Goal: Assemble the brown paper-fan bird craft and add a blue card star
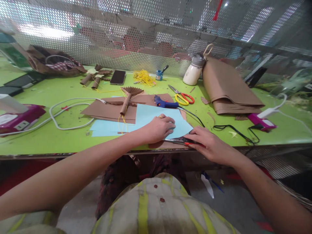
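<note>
My left hand [159, 128] lies on a sheet of light blue paper [148, 115], fingers stretched out over its lower part. At the sheet's lower right corner, my right hand [204, 141] is closed on a red-handled blade [188, 143]. Its long thin metal part runs along the paper's lower edge; whether it is a knife or scissors I cannot tell. Brown paper shows beneath the blade. Left of my left hand lie more blue strips [104, 127] and folded brown paper [97, 112], with a rolled brown paper figure [126, 102] on top.
Behind the sheet are a blue glue gun [165, 102] and scissors with yellow and red handles [184, 98]. A white bottle [193, 71] stands beside a large folded brown sheet [229, 84]. A phone [118, 77], yellow string [143, 77] and cabled power strips [263, 122] are also on the table.
</note>
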A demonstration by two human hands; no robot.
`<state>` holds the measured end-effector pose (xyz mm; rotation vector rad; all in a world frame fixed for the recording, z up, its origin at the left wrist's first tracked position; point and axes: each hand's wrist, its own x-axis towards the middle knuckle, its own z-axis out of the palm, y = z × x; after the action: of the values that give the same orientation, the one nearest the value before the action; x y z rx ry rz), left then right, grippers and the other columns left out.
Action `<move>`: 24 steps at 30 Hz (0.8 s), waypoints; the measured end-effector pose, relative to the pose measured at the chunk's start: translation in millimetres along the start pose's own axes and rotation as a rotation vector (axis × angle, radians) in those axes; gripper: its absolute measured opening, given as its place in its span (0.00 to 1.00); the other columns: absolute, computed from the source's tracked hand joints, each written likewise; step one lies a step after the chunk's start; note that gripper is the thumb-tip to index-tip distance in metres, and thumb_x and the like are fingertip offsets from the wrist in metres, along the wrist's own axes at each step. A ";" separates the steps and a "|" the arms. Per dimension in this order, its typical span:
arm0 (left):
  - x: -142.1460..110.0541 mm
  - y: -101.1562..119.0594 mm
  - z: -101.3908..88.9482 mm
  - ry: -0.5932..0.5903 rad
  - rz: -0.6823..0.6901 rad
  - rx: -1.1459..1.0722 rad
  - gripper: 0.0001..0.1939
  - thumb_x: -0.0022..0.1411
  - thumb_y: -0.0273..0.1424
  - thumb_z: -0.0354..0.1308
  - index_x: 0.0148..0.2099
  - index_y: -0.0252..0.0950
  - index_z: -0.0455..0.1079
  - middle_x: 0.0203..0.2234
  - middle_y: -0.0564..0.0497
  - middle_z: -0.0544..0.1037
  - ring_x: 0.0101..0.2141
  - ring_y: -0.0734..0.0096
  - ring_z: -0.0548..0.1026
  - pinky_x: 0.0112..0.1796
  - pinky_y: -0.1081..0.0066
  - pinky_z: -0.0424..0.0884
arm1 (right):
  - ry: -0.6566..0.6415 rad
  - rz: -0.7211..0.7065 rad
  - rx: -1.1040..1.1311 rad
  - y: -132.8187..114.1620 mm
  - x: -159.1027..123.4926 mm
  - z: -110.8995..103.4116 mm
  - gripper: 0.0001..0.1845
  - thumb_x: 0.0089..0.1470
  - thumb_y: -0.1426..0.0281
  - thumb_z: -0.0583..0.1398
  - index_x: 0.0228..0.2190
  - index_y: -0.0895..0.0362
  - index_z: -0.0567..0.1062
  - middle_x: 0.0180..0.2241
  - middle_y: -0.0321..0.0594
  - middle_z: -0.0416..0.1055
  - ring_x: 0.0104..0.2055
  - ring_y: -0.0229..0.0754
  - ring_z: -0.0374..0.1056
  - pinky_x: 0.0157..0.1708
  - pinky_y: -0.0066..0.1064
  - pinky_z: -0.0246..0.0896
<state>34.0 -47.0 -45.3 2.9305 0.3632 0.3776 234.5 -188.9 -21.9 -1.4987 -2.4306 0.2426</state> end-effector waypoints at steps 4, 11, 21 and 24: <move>-4.5 -6.3 -6.4 0.001 -0.002 -0.083 0.14 0.63 0.33 0.49 0.49 0.37 0.68 0.51 0.45 0.67 0.46 0.66 0.69 0.48 0.67 0.63 | -0.019 0.000 -0.002 8.1 -6.3 -2.8 0.18 0.59 0.73 0.52 0.51 0.56 0.68 0.40 0.47 0.65 0.43 0.46 0.62 0.43 0.41 0.60; -34.2 -22.1 -18.5 0.035 0.115 -0.095 0.14 0.66 0.31 0.46 0.45 0.35 0.72 0.46 0.41 0.71 0.47 0.63 0.67 0.49 0.64 0.62 | 0.020 -0.027 0.010 12.1 -8.3 6.3 0.18 0.59 0.72 0.53 0.51 0.54 0.69 0.40 0.47 0.67 0.43 0.47 0.63 0.42 0.42 0.62; -38.4 -27.4 -16.6 0.021 0.101 -0.129 0.16 0.66 0.33 0.46 0.49 0.38 0.72 0.47 0.42 0.72 0.45 0.63 0.67 0.49 0.61 0.61 | 0.025 -0.031 0.021 12.2 -3.2 3.3 0.18 0.58 0.72 0.54 0.50 0.54 0.70 0.38 0.47 0.67 0.42 0.47 0.64 0.41 0.41 0.63; -38.9 -28.2 -15.7 0.018 0.097 -0.117 0.16 0.65 0.32 0.47 0.50 0.38 0.72 0.48 0.42 0.71 0.45 0.63 0.66 0.49 0.60 0.61 | 0.016 -0.036 0.022 12.0 -3.4 3.8 0.18 0.58 0.72 0.53 0.50 0.54 0.69 0.39 0.48 0.67 0.43 0.47 0.63 0.42 0.42 0.62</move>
<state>-12.8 -28.1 -44.6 2.8385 0.1947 0.4230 244.9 -186.5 -29.4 -1.4407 -2.4327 0.2479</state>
